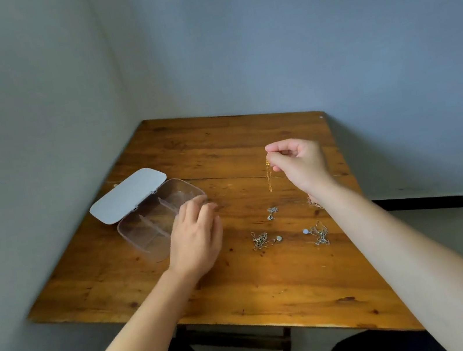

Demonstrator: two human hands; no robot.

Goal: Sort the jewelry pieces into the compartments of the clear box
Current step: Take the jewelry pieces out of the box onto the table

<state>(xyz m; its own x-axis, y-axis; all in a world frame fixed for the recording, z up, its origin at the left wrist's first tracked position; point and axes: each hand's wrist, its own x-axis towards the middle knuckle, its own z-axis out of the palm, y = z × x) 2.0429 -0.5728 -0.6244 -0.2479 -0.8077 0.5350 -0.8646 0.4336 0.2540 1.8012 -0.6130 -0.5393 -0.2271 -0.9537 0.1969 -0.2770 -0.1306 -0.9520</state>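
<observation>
The clear box (pixel 152 219) lies open on the left of the wooden table (pixel 243 289), its white lid (pixel 128 195) folded back; its compartments look empty. My left hand (pixel 196 238) rests on the box's near right edge, fingers loosely spread. My right hand (pixel 299 164) is raised above the table, pinching a thin gold chain (pixel 269 178) that dangles from its fingertips. Three silver necklaces lie on the table: a small one (pixel 272 213), one with a round pendant (pixel 262 240), and another (pixel 318 233) to its right. A further piece (pixel 314 203) peeks out beside my right wrist.
Grey walls close in the table on the left and at the back. The table's near edge (pixel 279 323) is above my dark-clothed knees. A floor strip with a dark baseboard (pixel 443 201) runs on the right.
</observation>
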